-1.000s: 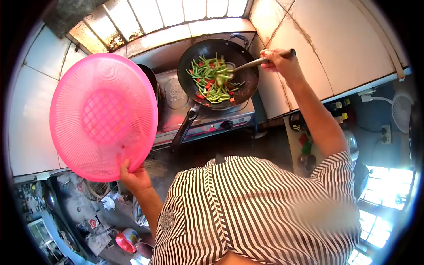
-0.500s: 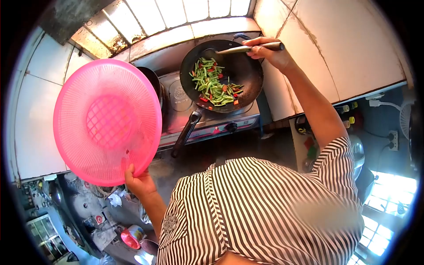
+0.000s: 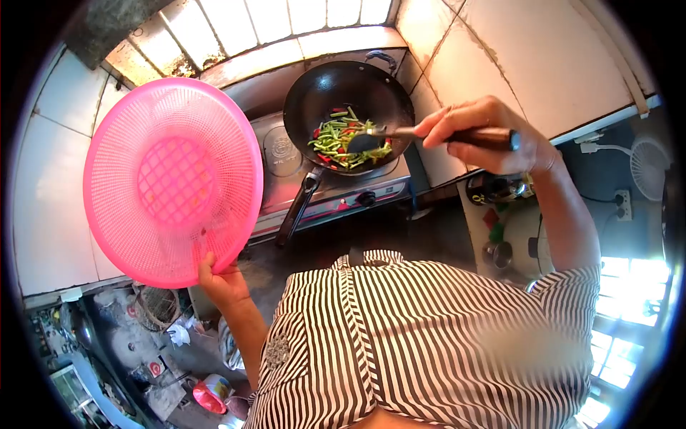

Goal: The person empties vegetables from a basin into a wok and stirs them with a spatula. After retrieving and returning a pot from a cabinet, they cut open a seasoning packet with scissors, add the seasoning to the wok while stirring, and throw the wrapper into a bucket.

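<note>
My left hand (image 3: 224, 282) grips the rim of a large pink plastic colander (image 3: 114, 179), which is tilted up so its inside faces me. A few small bits cling to the mesh. In my right hand (image 3: 493, 132) is the dark handle of a spatula (image 3: 366, 140), its blade down among the food. Cut green beans (image 3: 336, 136) with red pepper pieces lie in a black wok (image 3: 321, 89) on the gas stove (image 3: 357, 193). The wok's long handle (image 3: 300, 204) points toward me, untouched by either hand.
A barred window (image 3: 271, 28) and white tiled walls (image 3: 471, 64) enclose the stove. Behind the colander, a second burner area is mostly hidden. On the right are bottles (image 3: 493, 187), a wall socket (image 3: 624, 205) and a white fan (image 3: 649, 168). Floor clutter includes a red-and-white bucket (image 3: 211, 393).
My right hand has swung the spatula from the wok's far rim toward its near right side. The beans are gathered closer together. The colander stays in my left hand.
</note>
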Available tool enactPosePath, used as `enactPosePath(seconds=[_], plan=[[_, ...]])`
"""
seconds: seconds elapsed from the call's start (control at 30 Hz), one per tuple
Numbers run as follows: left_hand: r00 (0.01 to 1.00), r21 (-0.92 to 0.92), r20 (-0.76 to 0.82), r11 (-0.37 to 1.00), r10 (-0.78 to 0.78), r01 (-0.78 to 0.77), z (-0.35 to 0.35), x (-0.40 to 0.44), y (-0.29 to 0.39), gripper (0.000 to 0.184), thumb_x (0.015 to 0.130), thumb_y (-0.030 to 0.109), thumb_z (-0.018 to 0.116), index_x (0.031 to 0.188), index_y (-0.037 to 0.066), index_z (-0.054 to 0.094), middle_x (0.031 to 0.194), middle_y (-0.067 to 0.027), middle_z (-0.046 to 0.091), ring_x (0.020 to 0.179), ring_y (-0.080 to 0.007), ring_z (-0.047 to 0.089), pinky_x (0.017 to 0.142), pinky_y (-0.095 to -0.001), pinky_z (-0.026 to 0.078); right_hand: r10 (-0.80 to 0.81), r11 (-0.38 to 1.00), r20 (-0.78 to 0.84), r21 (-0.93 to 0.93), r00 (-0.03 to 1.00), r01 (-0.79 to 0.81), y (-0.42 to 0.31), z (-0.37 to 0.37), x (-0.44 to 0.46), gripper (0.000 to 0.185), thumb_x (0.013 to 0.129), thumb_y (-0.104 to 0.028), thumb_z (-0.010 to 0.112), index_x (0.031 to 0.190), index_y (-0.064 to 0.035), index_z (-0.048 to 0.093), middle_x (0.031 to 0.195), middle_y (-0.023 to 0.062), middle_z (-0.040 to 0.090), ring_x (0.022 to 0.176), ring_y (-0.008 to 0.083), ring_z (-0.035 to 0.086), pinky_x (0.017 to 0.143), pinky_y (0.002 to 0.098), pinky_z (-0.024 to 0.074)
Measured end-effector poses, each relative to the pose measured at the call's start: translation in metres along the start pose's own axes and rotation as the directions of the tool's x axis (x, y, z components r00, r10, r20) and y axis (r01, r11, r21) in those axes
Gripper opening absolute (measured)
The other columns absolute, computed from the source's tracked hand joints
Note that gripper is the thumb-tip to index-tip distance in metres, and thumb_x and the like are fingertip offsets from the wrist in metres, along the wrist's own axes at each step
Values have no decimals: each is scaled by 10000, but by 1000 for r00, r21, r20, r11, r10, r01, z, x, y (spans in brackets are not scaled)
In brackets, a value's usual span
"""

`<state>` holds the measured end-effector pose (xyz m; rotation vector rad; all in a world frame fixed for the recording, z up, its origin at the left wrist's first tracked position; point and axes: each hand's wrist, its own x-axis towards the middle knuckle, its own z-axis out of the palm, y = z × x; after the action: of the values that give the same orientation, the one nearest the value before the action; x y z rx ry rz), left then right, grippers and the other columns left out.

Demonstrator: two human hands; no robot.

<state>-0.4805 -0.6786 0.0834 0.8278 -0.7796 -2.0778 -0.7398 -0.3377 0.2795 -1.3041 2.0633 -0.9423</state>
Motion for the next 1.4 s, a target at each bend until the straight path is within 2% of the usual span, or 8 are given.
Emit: enactPosePath(seconds=[0.17, 0.33, 0.43, 0.63, 0.77, 1.1, 1.27, 1.4], plan=[[1000, 3, 9, 1000, -22, 22, 3, 5, 0, 430, 774, 36, 526, 1194, -37, 475, 1121, -141, 582, 920, -243, 616, 707, -326, 545, -85, 995, -71, 46, 994, 89, 42, 43, 13, 262, 724, 61, 543, 956, 18, 657, 1071, 166, 633, 988, 235, 606, 860, 325, 471], [999, 17, -32, 1000, -4, 5, 14, 0, 2, 441, 769, 41, 529, 1201, -33, 474, 1124, -140, 583, 943, -251, 615, 729, -333, 545, -184, 983, -452, -89, 873, 161, 93, 54, 34, 204, 747, 4, 558, 931, 35, 641, 955, 131, 653, 888, 181, 629, 788, 300, 509], [999, 21, -52, 1000, 2, -1, 17, -8, 6, 443, 768, 40, 530, 1203, -29, 475, 1127, -143, 582, 956, -260, 610, 745, -346, 545, 196, 976, -623, 199, 757, -89, 113, 28, 18, 168, 835, -66, 589, 973, -6, 665, 808, 51, 649, 708, 95, 621, 662, 215, 517], [994, 66, -103, 997, 48, -41, 4, -10, 5, 460, 769, 41, 529, 1218, -33, 457, 1148, -159, 570, 971, -280, 604, 773, -377, 548, 373, 926, -722, 328, 582, -187, 131, -18, 13, 175, 858, -117, 577, 960, -14, 675, 741, 51, 641, 649, 83, 633, 584, 189, 529], [996, 63, -77, 998, 35, -31, 4, -11, 2, 466, 773, 42, 526, 1226, -36, 449, 1154, -166, 566, 977, -284, 602, 780, -385, 546, 496, 812, -599, 576, 628, -92, 162, 10, 45, 202, 873, -110, 561, 1022, -14, 659, 849, 72, 655, 722, 119, 652, 660, 229, 550], [999, 56, -11, 997, 53, -52, 13, -14, 4, 489, 769, 44, 530, 1243, -33, 441, 1193, -170, 545, 1035, -292, 577, 824, -394, 538, -65, 978, -358, 162, 931, 130, 51, 44, 7, 215, 785, 41, 569, 975, 13, 666, 1057, 158, 634, 996, 209, 596, 884, 314, 466], [945, 489, 202, 810, 256, -324, -53, 31, -9, 479, 764, 63, 551, 1225, -34, 464, 1200, -161, 545, 1043, -281, 574, 836, -377, 531, -186, 978, -498, -11, 847, 208, 91, 90, 14, 186, 749, -15, 583, 914, -30, 667, 922, 111, 655, 892, 194, 622, 795, 292, 488], [926, 414, 332, 854, 181, -316, -60, 53, 2, 473, 755, 81, 572, 1203, -42, 484, 1175, -158, 557, 1033, -271, 573, 871, -349, 495, -322, 929, -561, -341, 763, 143, 89, 110, 21, 227, 692, -80, 602, 908, -92, 673, 1015, 98, 649, 918, 307, 612, 815, 373, 493]])
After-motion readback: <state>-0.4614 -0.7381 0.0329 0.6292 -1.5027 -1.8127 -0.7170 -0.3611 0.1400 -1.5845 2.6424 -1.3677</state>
